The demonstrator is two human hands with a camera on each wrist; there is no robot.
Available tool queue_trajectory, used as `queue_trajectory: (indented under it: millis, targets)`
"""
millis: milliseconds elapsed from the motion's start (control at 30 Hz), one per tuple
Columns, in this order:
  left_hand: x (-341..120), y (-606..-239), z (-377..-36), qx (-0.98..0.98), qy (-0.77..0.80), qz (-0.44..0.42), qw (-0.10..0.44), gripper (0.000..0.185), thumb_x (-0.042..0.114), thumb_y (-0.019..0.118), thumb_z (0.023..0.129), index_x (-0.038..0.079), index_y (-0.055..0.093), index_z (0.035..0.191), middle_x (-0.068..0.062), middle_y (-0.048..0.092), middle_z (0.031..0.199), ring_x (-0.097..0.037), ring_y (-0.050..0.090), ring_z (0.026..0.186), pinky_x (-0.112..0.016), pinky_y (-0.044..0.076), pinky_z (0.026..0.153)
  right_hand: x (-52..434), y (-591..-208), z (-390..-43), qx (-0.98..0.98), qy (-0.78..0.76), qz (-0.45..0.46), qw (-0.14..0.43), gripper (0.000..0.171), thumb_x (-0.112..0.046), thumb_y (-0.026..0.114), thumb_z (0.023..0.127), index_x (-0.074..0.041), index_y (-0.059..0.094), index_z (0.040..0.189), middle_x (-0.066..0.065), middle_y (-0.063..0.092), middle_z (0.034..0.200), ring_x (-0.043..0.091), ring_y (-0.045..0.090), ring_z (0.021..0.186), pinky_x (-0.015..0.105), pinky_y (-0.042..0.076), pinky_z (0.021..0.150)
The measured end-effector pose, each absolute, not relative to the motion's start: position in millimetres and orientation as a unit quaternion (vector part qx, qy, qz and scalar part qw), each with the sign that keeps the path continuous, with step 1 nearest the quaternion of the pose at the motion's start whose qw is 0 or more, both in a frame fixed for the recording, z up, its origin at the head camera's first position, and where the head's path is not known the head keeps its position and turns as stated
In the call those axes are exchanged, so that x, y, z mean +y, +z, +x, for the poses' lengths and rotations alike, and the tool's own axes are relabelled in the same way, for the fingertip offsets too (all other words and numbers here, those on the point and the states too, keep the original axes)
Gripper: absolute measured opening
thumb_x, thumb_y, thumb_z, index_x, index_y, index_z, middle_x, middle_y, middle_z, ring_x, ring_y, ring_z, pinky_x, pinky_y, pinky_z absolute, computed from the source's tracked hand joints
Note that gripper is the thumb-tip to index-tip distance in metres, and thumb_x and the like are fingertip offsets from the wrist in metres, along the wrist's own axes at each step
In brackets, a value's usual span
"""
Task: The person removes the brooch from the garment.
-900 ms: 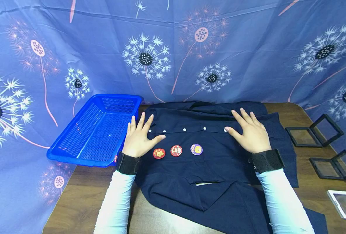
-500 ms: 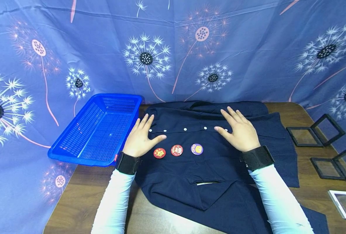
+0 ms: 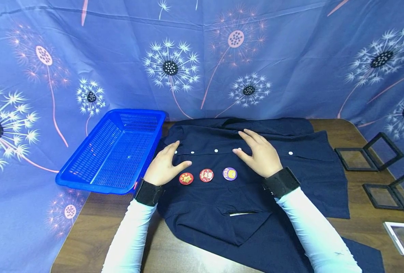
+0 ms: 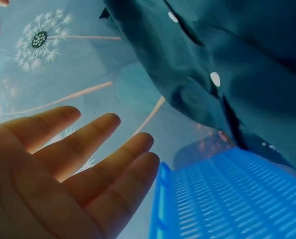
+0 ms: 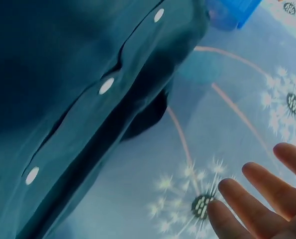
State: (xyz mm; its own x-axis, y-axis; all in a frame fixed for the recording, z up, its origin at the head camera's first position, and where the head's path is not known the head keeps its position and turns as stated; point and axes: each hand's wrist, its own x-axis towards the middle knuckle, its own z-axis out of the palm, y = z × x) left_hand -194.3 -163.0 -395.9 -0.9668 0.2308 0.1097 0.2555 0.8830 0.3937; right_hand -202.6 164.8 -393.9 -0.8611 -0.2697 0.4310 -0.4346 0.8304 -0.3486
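Observation:
A dark navy shirt (image 3: 256,197) with a row of white buttons lies spread on the table. Three round badges rest on it: a red one with a yellow star (image 3: 186,178), a red and white one (image 3: 206,175) and a purple one with a yellow figure (image 3: 229,174). Over the shirt's left part is my left hand (image 3: 163,165), fingers extended and thumb apart, nearest the star badge. My right hand (image 3: 260,154) hovers above the button row, right of the purple badge, its fingers loosely extended. Both wrist views show bare fingers holding nothing.
A blue plastic basket (image 3: 111,187) stands left of the shirt. On the right side of the wooden table (image 3: 96,227) sit two opened black frames (image 3: 353,159) and a white one (image 3: 401,239). A dandelion-print cloth (image 3: 202,57) hangs behind.
My right hand has moved left across the shirt toward the purple badge, uncovering a button at right. My left hand's fingers have drawn closer together and dipped slightly. The badges have stayed put.

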Motion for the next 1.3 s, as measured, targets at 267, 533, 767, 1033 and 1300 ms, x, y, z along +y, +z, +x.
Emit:
queue_trajectory:
  millis: [267,533,767,1033,1300]
  targets:
    - [-166.9,-401.6,-189.8,-0.967,-0.220,-0.122,0.030,0.080,0.052,0.069,0.086,0.006,0.043,0.146,-0.020,0.051,0.143,-0.038,0.051,0.131,-0.053,0.041,0.109,139.5,-395.8,-203.7,-0.932,0.250,0.210,0.155,0.064,-0.045,0.066,0.090,-0.010,0.051,0.142,0.014,0.051,0.145,0.035,0.051,0.132,0.054,0.043,0.105]
    - [-168.1,-410.9,-189.3,-0.968,-0.224,-0.116,0.001,0.069,0.048,0.070,0.086,0.002,0.054,0.135,-0.019,0.058,0.134,-0.035,0.056,0.124,-0.051,0.045,0.105,117.1,-402.1,-201.9,-0.931,0.273,0.213,0.119,0.061,-0.040,0.069,0.090,-0.010,0.053,0.140,0.013,0.055,0.141,0.032,0.054,0.129,0.050,0.044,0.106]
    - [-169.2,-418.6,-189.6,-0.966,-0.223,-0.134,-0.008,0.063,0.041,0.073,0.086,0.000,0.056,0.131,-0.019,0.062,0.126,-0.033,0.060,0.116,-0.048,0.048,0.102,101.2,-406.3,-202.9,-0.919,0.308,0.230,0.087,0.058,-0.034,0.072,0.088,-0.009,0.055,0.138,0.012,0.058,0.137,0.029,0.058,0.126,0.048,0.046,0.104]
    - [-169.8,-427.9,-189.5,-0.964,-0.228,-0.136,-0.026,0.059,0.038,0.075,0.084,-0.001,0.059,0.127,-0.018,0.065,0.115,-0.031,0.063,0.108,-0.046,0.050,0.097,83.0,-412.0,-205.9,-0.915,0.322,0.239,0.046,0.056,-0.034,0.072,0.088,-0.010,0.057,0.136,0.010,0.059,0.136,0.026,0.058,0.126,0.044,0.045,0.106]
    - [-167.9,-432.2,-188.8,-0.964,-0.227,-0.134,-0.043,0.056,0.035,0.075,0.085,-0.002,0.061,0.124,-0.015,0.067,0.110,-0.028,0.064,0.104,-0.044,0.052,0.092,66.5,-416.6,-206.1,-0.916,0.310,0.252,0.029,0.055,-0.035,0.072,0.089,-0.009,0.058,0.135,0.010,0.061,0.134,0.026,0.058,0.125,0.044,0.046,0.106]
